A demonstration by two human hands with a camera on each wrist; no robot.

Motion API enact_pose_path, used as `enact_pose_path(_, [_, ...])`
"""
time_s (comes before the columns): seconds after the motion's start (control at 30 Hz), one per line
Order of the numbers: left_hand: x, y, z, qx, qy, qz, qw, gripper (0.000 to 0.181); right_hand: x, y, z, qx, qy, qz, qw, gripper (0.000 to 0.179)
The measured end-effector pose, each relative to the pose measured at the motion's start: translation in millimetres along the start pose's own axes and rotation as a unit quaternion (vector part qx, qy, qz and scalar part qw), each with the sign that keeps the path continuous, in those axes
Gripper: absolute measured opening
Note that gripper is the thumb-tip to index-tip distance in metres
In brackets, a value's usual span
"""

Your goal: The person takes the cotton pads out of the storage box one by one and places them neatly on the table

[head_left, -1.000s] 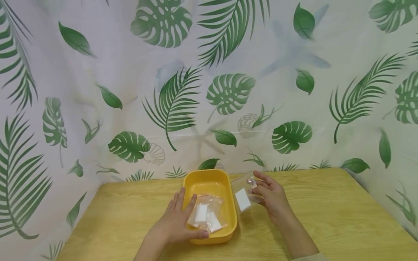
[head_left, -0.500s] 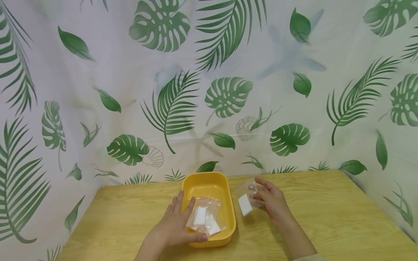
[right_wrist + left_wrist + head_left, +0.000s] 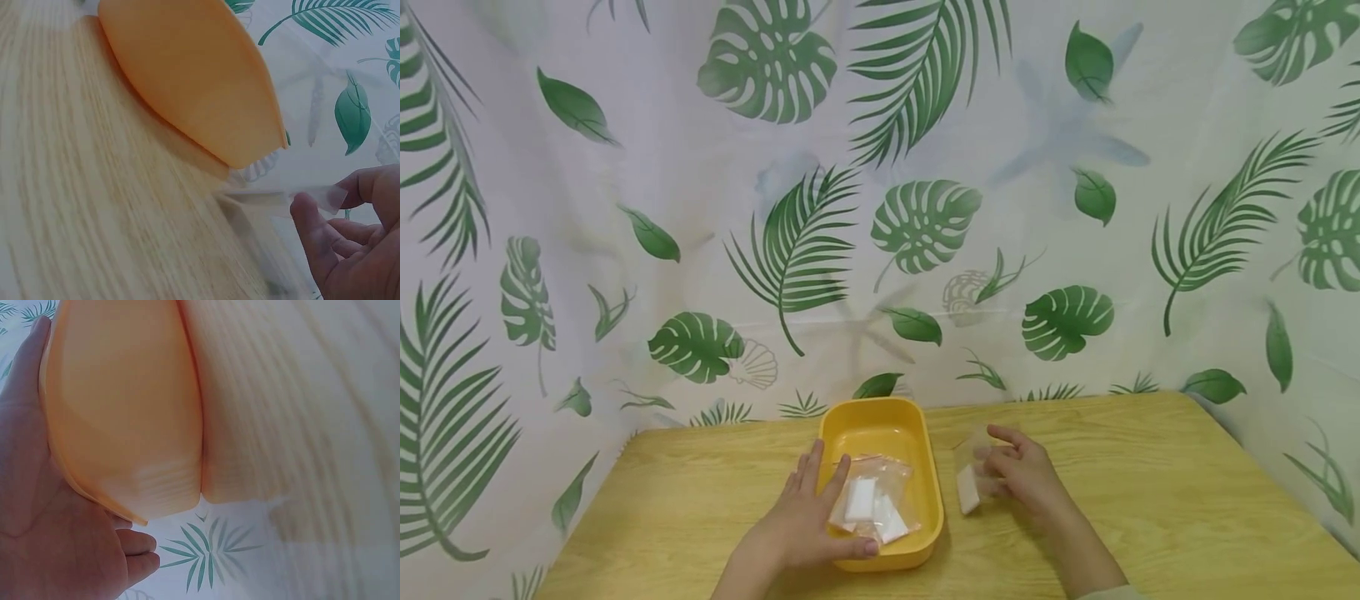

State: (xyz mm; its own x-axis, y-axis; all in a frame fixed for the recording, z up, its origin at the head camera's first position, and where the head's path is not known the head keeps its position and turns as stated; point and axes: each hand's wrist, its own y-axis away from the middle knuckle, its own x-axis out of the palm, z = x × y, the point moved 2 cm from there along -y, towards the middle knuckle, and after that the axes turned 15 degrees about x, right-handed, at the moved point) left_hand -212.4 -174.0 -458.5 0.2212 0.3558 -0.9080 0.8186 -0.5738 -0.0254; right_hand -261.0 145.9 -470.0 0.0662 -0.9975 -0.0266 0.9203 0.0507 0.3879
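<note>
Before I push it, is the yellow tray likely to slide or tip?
The tray would probably slide, since it sits low and flat on the table. It seems fairly stiff: its walls look unbent where your left hand touches. The bags inside may shift, with bare tray beyond them.

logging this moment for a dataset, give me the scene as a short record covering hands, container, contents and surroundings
left hand: rests at the near left rim of the yellow tub
right hand: pinches a clear bag with a white piece inside, right of the tub
tub contents: clear bags with white pieces, in the near half; bag count unclear
surface: wood-grain table
backdrop: white, printed with green leaves
</note>
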Motion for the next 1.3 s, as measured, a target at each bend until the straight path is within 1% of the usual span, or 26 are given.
enact_pose_path(0.1, [-1.0, -1.0, -1.2, -0.002, -0.003, 0.0, 1.0, 0.118, -1, -1.8, -2, -0.002, 0.03, -0.011, 0.9995, 0.058])
enact_pose_path(0.13, [-1.3, -1.1, -1.7, -0.001, -0.004, 0.0, 1.0, 0.118, -2, -2.6, -2, -0.004, 0.05, -0.019, 0.9986, 0.058])
enact_pose_path(0.2, [-1.6, -1.2, -2.7, -0.001, -0.005, 0.0, 1.0, 0.118, -4, -4.0, -3, -0.018, 0.107, -0.042, 0.9932, 0.058])
enact_pose_path(0.27, [-1.7, -0.9, -3.5, 0.0, -0.007, 0.0, 1.0, 0.119, -7, -4.5, -4, -0.035, 0.173, -0.068, 0.982, 0.057])
enact_pose_path(0.33, [-1.9, -0.8, -4.0, 0.001, -0.012, 0.0, 0.9999, 0.119, -9, -3.6, -4, -0.053, 0.237, -0.094, 0.9656, 0.055])
enact_pose_path(0.4, [-2.5, -0.1, -4.1, 0.002, -0.02, 0.0, 0.9998, 0.118, -11, -2.2, -3, -0.062, 0.285, -0.113, 0.9498, 0.054])
enact_pose_path(0.5, [-3.7, 1.2, -3.0, 0.003, -0.039, -0.002, 0.9992, 0.118, -11, 0.0, -3, -0.071, 0.333, -0.13, 0.9311, 0.051])
enact_pose_path(0.57, [-4.6, 2.3, -2.6, 0.003, -0.046, -0.005, 0.9989, 0.117, -11, 1.2, -2, -0.077, 0.348, -0.138, 0.9239, 0.05])
enact_pose_path(0.6, [-4.8, 2.7, -2.4, 0.004, -0.048, -0.006, 0.9988, 0.117, -10, 1.6, -1, -0.081, 0.352, -0.14, 0.9218, 0.049])
enact_pose_path(0.7, [-4.3, 2.7, -2.3, 0.005, -0.038, -0.008, 0.9992, 0.117, -10, 2.5, -1, -0.087, 0.353, -0.147, 0.9198, 0.047])
enact_pose_path(0.87, [0.0, 2.8, -3.1, 0.006, -0.022, -0.002, 0.9997, 0.118, -9, 4.7, -3, -0.086, 0.35, -0.143, 0.9217, 0.042])
enact_pose_path(1.03, [-1.1, 3.9, -3.8, -0.001, -0.023, -0.004, 0.9997, 0.116, -6, 3.0, -1, -0.101, 0.341, -0.134, 0.9251, 0.04])
enact_pose_path(1.17, [-2.3, 3.7, -3.5, -0.004, -0.016, -0.004, 0.9999, 0.117, -6, 2.5, -1, -0.106, 0.342, -0.137, 0.9235, 0.038])
enact_pose_path(1.3, [-1.5, 2.2, -3.0, 0.003, -0.031, -0.005, 0.9995, 0.118, -7, 3.9, -1, -0.101, 0.341, -0.139, 0.9243, 0.036])
